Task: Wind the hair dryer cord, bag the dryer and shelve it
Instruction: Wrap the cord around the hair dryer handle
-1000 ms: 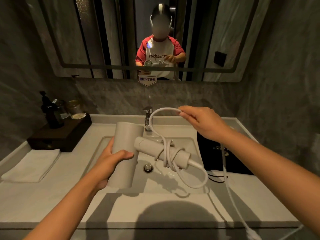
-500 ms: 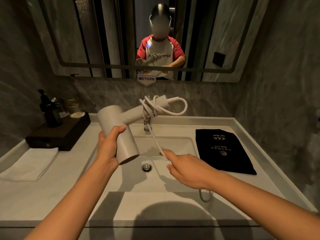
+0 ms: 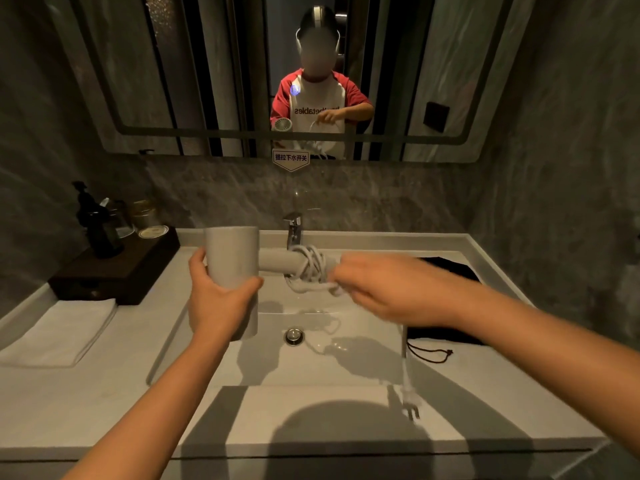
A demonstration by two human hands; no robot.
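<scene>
at the frame's centre, the left hand (image 3: 221, 299) grips the hair dryer (image 3: 235, 268) barrel above the sink (image 3: 346, 362). the right hand (image 3: 377, 289) pinches the cord (image 3: 311, 268) coiled round its handle; the plug (image 3: 410, 403) dangles lower right, and the black bag (image 3: 446, 268) lies on the desk (image 3: 104, 393) at right.

I grip a pale grey dryer (image 3: 232, 268) with white cord (image 3: 311, 268). Black bag (image 3: 446, 336) beside white sink (image 3: 346, 362). Grey-veined wall (image 3: 363, 199).

Dim, warm light falls from above and behind you, casting your head's broad dark shadow on the pale stone vanity counter (image 3: 104, 403) front edge. Your right hand (image 3: 388, 289) is motion-blurred, your left hand (image 3: 221, 299) sharper. Wide-angle distortion bows the dark-framed wall mirror (image 3: 433, 81); the corners darken.
</scene>
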